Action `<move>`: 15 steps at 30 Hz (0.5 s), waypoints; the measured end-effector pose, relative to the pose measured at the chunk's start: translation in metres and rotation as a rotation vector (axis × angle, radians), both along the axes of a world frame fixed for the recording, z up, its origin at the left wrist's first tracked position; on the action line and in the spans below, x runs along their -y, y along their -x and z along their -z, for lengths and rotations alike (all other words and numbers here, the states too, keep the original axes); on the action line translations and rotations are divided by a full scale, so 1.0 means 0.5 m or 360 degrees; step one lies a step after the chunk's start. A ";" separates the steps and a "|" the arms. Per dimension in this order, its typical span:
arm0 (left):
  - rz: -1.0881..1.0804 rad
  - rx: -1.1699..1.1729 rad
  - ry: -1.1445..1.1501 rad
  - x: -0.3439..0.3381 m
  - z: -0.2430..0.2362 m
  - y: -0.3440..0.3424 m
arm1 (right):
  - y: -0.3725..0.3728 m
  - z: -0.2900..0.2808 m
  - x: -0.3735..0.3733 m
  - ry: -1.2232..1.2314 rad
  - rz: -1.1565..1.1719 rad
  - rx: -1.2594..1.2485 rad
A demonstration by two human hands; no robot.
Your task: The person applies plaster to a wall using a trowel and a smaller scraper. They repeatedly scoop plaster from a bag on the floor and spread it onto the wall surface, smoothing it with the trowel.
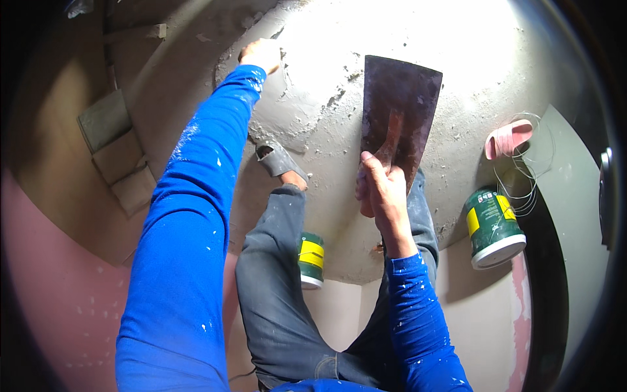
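Note:
My left hand (pixel 260 56) is stretched forward over the rough, plaster-spattered floor (pixel 313 111), its fingers curled; whatever it may hold is hidden. My right hand (pixel 385 186) grips the handle of a broad steel trowel (pixel 411 88), whose dark, stained face with the handle on it is turned toward me. Below the left hand, my foot in a grey sandal (pixel 277 157) rests on the floor. Both forearms are in blue sleeves flecked with white.
A green bucket with a yellow band (pixel 491 235) and loops of wire stands at the right, near a pink slipper (pixel 503 140). Another such bucket (pixel 310 260) is behind my leg. Several flat pieces (pixel 104 121) lie at the left by a pink wall (pixel 59 281). A grey panel (pixel 565 183) is far right.

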State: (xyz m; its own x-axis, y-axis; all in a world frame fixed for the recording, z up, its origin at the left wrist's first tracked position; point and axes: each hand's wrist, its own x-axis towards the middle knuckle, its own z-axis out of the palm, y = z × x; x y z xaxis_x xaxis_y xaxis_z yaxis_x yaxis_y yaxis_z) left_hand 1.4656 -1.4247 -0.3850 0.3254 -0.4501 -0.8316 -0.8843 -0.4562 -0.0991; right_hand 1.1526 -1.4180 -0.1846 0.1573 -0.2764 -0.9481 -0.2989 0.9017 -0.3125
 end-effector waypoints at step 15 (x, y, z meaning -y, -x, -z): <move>0.0217 -0.0089 -0.0053 -0.382 0.025 0.281 | -0.013 0.008 -0.034 0.0046 -0.0062 0.0022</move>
